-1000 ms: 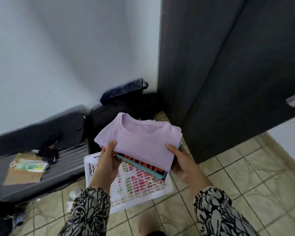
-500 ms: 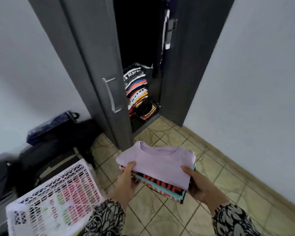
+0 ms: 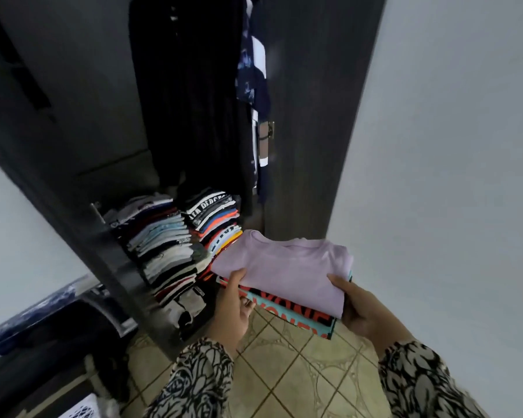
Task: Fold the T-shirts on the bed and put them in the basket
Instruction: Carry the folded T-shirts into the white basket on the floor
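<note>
I hold a small stack of folded T-shirts (image 3: 287,274) in front of me, a lilac one on top and a teal one with red and black lettering (image 3: 296,316) beneath. My left hand (image 3: 231,306) grips the stack's left edge, thumb on top. My right hand (image 3: 355,306) grips its right edge the same way. The stack hangs above the tiled floor, just in front of an open dark wardrobe. Only a corner of the white lattice basket (image 3: 80,411) shows at the bottom left edge.
Two tall piles of folded shirts (image 3: 175,245) fill the wardrobe's bottom shelf, with dark clothes hanging (image 3: 194,95) above. The open wardrobe door (image 3: 58,164) stands on the left. Dark bags (image 3: 52,321) lie at lower left. A white wall (image 3: 450,176) runs along the right.
I have turned from the basket and stepped up to the wardrobe with the stack in both hands. The basket has slid out of view to the bottom left; the shelf piles are now close.
</note>
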